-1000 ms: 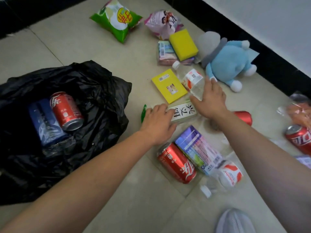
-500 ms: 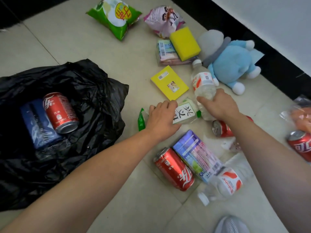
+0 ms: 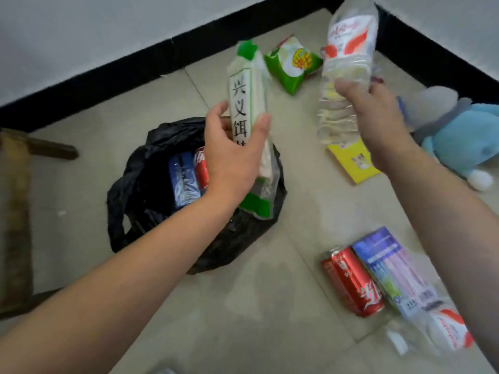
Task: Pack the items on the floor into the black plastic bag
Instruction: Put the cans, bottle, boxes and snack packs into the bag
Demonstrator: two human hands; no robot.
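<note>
Head view: beige tiled floor in a room corner, black skirting under white wall, black plastic bag lying open on the tiles. Versus half a second ago both items are lifted: left hand grips the green-and-white packet upright over the bag, and right hand is wrapped round the water bottle. Counts: two red cans, bagged can and floor can; two bottles, the floor bottle blurred, probably the same kind.

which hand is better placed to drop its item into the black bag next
Left. The left hand holds the green packet directly over the open black bag; the right hand holds its water bottle off to the side, above the yellow box.
</note>
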